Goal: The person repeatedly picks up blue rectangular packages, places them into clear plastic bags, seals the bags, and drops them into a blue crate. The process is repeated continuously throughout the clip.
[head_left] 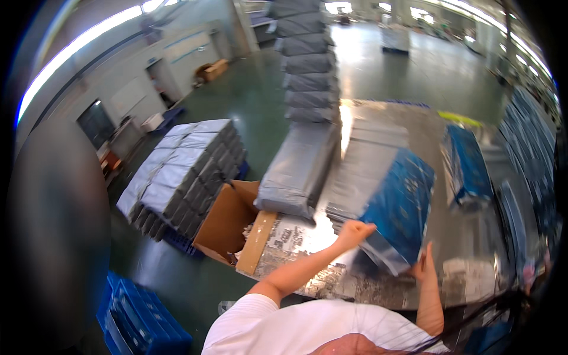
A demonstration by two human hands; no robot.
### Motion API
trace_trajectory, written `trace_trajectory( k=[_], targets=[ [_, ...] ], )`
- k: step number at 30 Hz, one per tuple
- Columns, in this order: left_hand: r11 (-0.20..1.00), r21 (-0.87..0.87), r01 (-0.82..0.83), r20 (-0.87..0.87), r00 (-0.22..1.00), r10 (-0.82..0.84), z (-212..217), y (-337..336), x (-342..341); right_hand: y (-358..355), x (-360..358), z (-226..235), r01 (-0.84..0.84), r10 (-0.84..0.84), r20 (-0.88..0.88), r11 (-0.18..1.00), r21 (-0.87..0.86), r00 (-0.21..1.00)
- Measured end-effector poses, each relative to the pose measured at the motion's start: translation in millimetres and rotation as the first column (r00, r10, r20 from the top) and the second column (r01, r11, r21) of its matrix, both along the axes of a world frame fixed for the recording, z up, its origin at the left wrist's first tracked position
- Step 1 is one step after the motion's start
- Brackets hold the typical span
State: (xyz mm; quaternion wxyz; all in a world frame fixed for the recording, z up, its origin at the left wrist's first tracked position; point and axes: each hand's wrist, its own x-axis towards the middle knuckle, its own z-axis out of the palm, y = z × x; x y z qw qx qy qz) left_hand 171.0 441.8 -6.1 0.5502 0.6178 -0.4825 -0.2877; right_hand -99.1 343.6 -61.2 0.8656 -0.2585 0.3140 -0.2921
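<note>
Up close, a person in a white shirt leans over a foil-covered table (473, 284), both bare arms reaching forward. The left hand (353, 232) is curled shut on the near left corner of a blue bag (402, 207), and the right hand (423, 266) presses against the bag's near lower edge, fingers apparently together, though the fisheye blur makes that hard to confirm. The bag sits tilted, its near end raised off the table, leaning on a stack of grey bags (367, 160) just behind it. With only one corner gripped, the slick bag could slide out of the hands or tip sideways off the stack. To the left, an open carton (228, 222) hangs at the table's near left edge with a grey parcel (296, 171) resting over its far flap; a nudge could push that parcel down into the carton or onto the floor. Farther left stands a pallet of grey packs (177, 171). Beyond, a tall column of grey parcels (307, 59) rises, and could topple if knocked.
</note>
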Motion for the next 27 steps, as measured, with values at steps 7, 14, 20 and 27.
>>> trace_trajectory(
  k=[7,14,20,27],
  targets=[
    [0.953,-0.111,0.281,0.385,0.897,-0.22,0,34,-36,-3,33,-27,-0.012,0.024,0.22,0.998,-0.055,0.975],
    [0.878,-0.122,0.462,0.336,0.852,-0.401,48,127,-30,63,26,-17,-0.005,0.048,0.196,0.977,-0.212,0.979],
    [0.914,-0.404,-0.034,0.387,0.899,0.205,37,245,-5,132,86,3,-0.131,0.21,0.249,0.945,-0.301,0.945],
    [0.786,-0.575,-0.227,0.313,0.827,0.467,49,409,21,247,173,35,-0.315,0.423,0.295,0.882,-0.351,0.856]
  ],
)
